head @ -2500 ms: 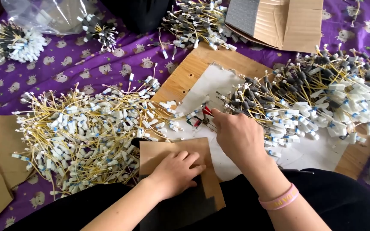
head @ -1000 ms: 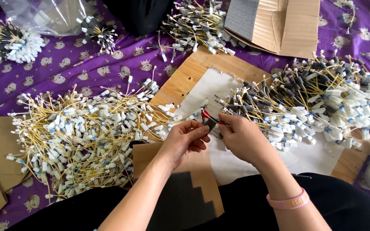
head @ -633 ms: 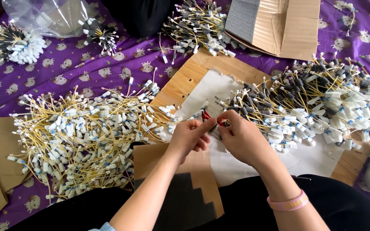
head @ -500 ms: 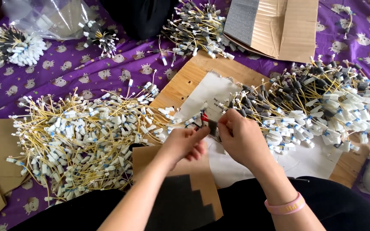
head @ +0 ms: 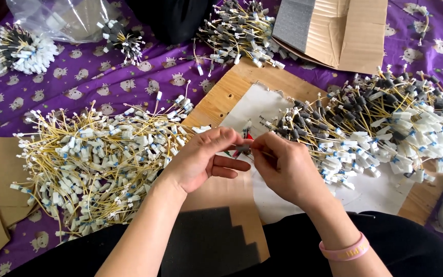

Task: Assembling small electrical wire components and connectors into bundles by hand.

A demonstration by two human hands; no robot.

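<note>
Our left fingertips (head: 232, 137) and right fingertips (head: 256, 149) were pinched together on one small cable piece (head: 243, 148), a short dark sleeve with a red bit showing just above it. Both hands were closed on it; how tightly, we could not tell. The piece sat directly between the two sets of fingers, its long axis running roughly left to right, over the white paper sheet (head: 370, 192). Neither hand was nearer: left hand (head: 201, 161) and right hand (head: 288, 172) met at it from either side, thumbs uppermost.

Under the hands lay a wooden board (head: 216, 100) carrying the paper sheet. Nearer our lap, a brown cardboard piece (head: 216, 197) overlapped a dark stepped foam block (head: 206, 249). A pink wristband (head: 345, 251) circled the right wrist.

Left of the left hand: a heap of yellow cables (head: 93, 164) with white tags bearing small blue marks, close by. Right of the right hand: a pile of dark-sleeved cables (head: 380, 128) with white rectangular tags, its nearest ends just beside the knuckles.

Farther out, on the purple patterned cloth (head: 73, 97): a smaller cable bunch (head: 237, 31) at top centre, a folded cardboard box (head: 339, 31) with a grey foam liner, a clear plastic bag (head: 62, 18), and a round white-tagged bundle (head: 14, 48) at top left.
</note>
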